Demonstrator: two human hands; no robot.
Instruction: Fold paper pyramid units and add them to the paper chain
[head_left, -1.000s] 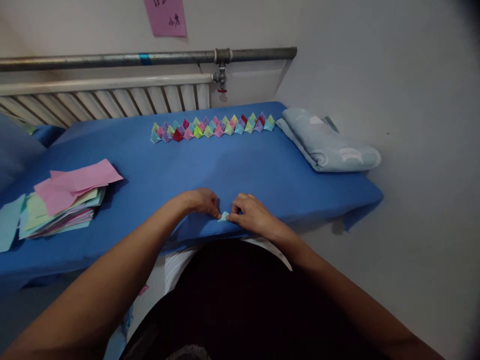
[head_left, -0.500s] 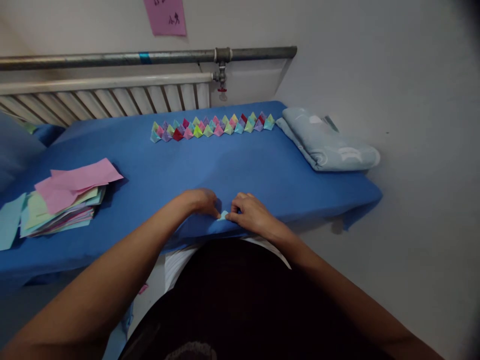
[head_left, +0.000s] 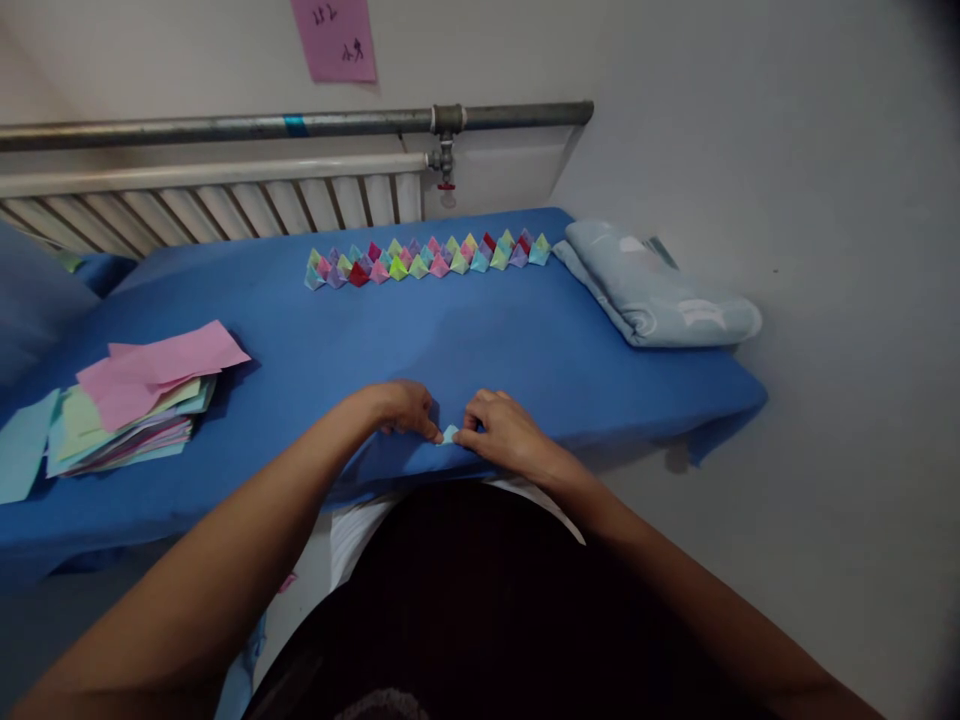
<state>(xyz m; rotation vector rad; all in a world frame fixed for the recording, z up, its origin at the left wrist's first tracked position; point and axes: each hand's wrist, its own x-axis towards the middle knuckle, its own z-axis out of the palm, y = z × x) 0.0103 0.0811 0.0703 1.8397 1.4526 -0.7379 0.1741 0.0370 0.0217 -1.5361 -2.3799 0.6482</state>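
Below the frame's center, the left hand and right hand, fingers narrowed, pinch opposite ends of a small light-blue folded paper at the blue bed's lower edge.

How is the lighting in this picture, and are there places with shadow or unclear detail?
Head view: dim light overall; head view: soft shadow on the blue sheet beyond the hands, top right corner dark; head view: pale blue paper between left hand and right hand too small to show its folds.
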